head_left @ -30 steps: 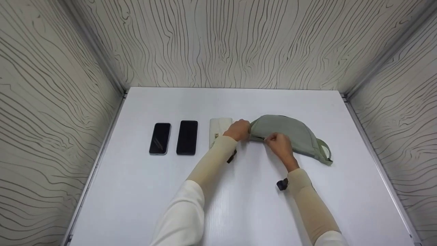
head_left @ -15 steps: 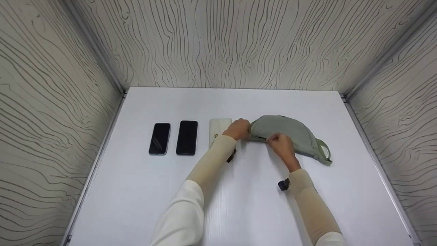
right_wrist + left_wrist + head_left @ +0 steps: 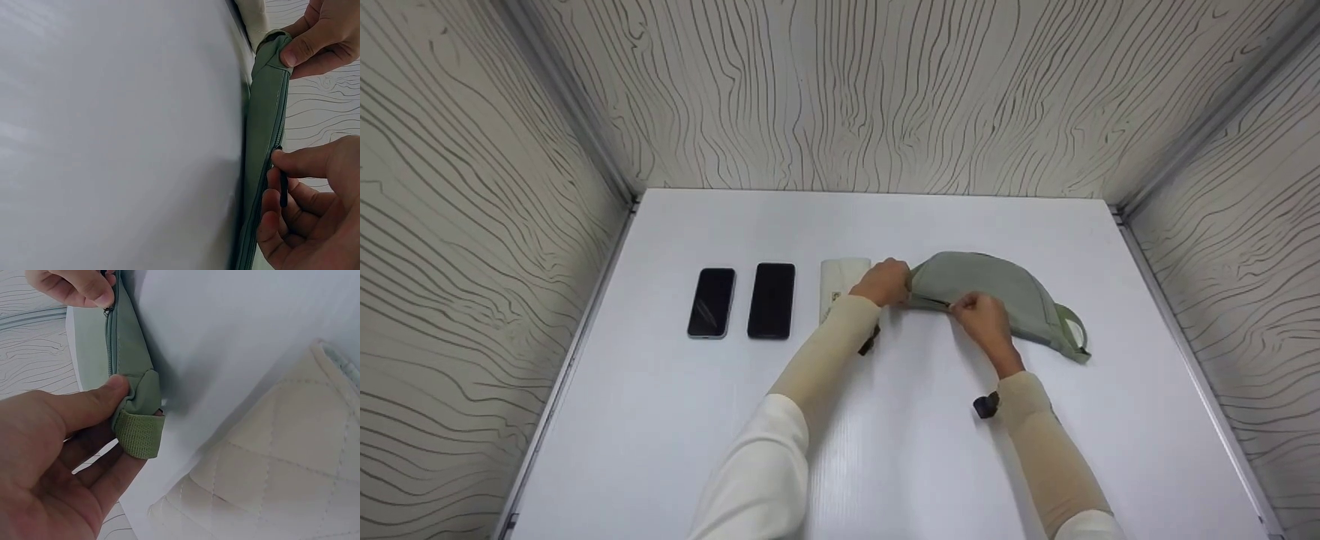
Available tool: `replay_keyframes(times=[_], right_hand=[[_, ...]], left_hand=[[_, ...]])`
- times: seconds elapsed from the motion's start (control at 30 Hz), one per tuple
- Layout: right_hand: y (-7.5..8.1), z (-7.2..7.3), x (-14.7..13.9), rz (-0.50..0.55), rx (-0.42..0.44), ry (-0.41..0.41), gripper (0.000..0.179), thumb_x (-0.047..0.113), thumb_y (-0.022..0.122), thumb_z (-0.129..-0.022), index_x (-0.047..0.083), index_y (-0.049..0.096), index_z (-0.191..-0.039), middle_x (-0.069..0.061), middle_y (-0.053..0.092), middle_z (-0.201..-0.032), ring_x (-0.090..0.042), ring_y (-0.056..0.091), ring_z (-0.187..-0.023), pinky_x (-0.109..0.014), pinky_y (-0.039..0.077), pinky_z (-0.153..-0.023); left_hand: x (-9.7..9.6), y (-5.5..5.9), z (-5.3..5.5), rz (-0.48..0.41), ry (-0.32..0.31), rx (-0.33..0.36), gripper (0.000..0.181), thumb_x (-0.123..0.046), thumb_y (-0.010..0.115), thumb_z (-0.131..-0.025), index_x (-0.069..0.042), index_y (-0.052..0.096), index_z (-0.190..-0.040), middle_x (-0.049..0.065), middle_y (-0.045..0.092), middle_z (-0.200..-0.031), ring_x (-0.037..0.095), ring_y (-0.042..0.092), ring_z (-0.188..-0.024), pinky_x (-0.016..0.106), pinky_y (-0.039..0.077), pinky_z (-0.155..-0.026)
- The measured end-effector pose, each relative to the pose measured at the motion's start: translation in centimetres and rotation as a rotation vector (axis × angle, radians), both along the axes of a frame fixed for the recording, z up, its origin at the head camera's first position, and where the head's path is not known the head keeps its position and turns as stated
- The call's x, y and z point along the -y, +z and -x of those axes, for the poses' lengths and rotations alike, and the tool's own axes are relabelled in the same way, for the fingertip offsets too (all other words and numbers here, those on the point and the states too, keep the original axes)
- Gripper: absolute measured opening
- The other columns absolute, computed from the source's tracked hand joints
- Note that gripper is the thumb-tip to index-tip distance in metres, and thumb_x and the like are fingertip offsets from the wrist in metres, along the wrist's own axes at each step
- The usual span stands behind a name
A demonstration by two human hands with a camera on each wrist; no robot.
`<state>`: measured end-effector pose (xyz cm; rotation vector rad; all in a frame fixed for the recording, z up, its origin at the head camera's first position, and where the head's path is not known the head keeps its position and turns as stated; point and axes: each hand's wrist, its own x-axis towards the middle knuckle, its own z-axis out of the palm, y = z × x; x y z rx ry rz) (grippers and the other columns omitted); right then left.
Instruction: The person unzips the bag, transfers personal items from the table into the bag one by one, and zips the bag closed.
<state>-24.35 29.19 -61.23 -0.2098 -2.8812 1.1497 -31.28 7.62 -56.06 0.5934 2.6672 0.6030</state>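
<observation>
A sage-green waist bag (image 3: pixel 990 289) lies on the white table, its curved side away from me. My left hand (image 3: pixel 885 283) pinches the bag's left end, thumb on the fabric beside a folded strap loop (image 3: pixel 140 435) in the left wrist view. At the bag's near edge my right hand (image 3: pixel 981 319) pinches the zipper's slider between thumb and forefinger. Its dark zipper pull (image 3: pixel 283 191) hangs among the curled fingers in the right wrist view. From the slider the zipper (image 3: pixel 112 346) runs to the left hand's end of the bag.
Left of the bag lies a cream quilted wallet (image 3: pixel 834 276), partly covered by the left forearm. Two dark phones (image 3: pixel 711 302) lie side by side farther left. Wood-patterned panels (image 3: pixel 840 97) stand behind and beside the table (image 3: pixel 900 465).
My right hand has slid a short way right along the bag's near edge with the zipper pull. The left hand keeps its hold on the bag's end, and the bag stays in place.
</observation>
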Motion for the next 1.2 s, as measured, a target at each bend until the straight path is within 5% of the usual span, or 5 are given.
replay_keyframes(times=[0.3,0.57,0.9,1.2], right_hand=[[0.0,-0.1,-0.5,-0.009,-0.01,-0.009,0.018,0.014,0.07,-0.097,-0.002,0.075,-0.093,-0.017,0.076,-0.095,-0.022,0.062,-0.08,-0.028,0.046,-0.068],[0.1,-0.2,-0.7,-0.01,-0.013,-0.008,0.019,0.014,0.069,-0.096,-0.003,0.077,-0.095,-0.019,0.078,-0.096,-0.027,0.067,-0.083,-0.029,0.047,-0.07],[0.0,-0.5,-1.3,-0.022,-0.004,-0.03,0.021,0.018,0.07,-0.096,-0.003,0.076,-0.096,-0.019,0.077,-0.096,-0.026,0.066,-0.083,-0.03,0.047,-0.071],[-0.2,-0.8,-2.1,-0.013,-0.004,-0.038,0.02,0.015,0.066,-0.097,-0.003,0.075,-0.094,-0.018,0.076,-0.095,-0.025,0.063,-0.08,-0.031,0.046,-0.07]], left_hand=[[-0.1,0.1,0.1,0.007,-0.009,-0.003,0.008,-0.004,0.068,-0.099,-0.004,0.073,-0.105,0.003,0.062,-0.093,0.016,0.051,-0.078,0.029,0.041,-0.069],[-0.1,0.0,0.3,0.017,-0.039,-0.029,0.013,-0.004,0.069,-0.097,-0.009,0.064,-0.087,0.003,0.062,-0.089,0.016,0.049,-0.077,0.029,0.04,-0.069],[-0.1,0.0,0.2,0.017,-0.027,-0.026,0.003,-0.004,0.07,-0.096,-0.007,0.071,-0.095,0.006,0.07,-0.096,0.015,0.051,-0.077,0.028,0.041,-0.069],[-0.2,0.0,0.2,0.01,-0.031,-0.008,0.004,-0.003,0.069,-0.097,-0.007,0.07,-0.095,0.002,0.061,-0.089,0.015,0.049,-0.075,0.028,0.039,-0.066]])
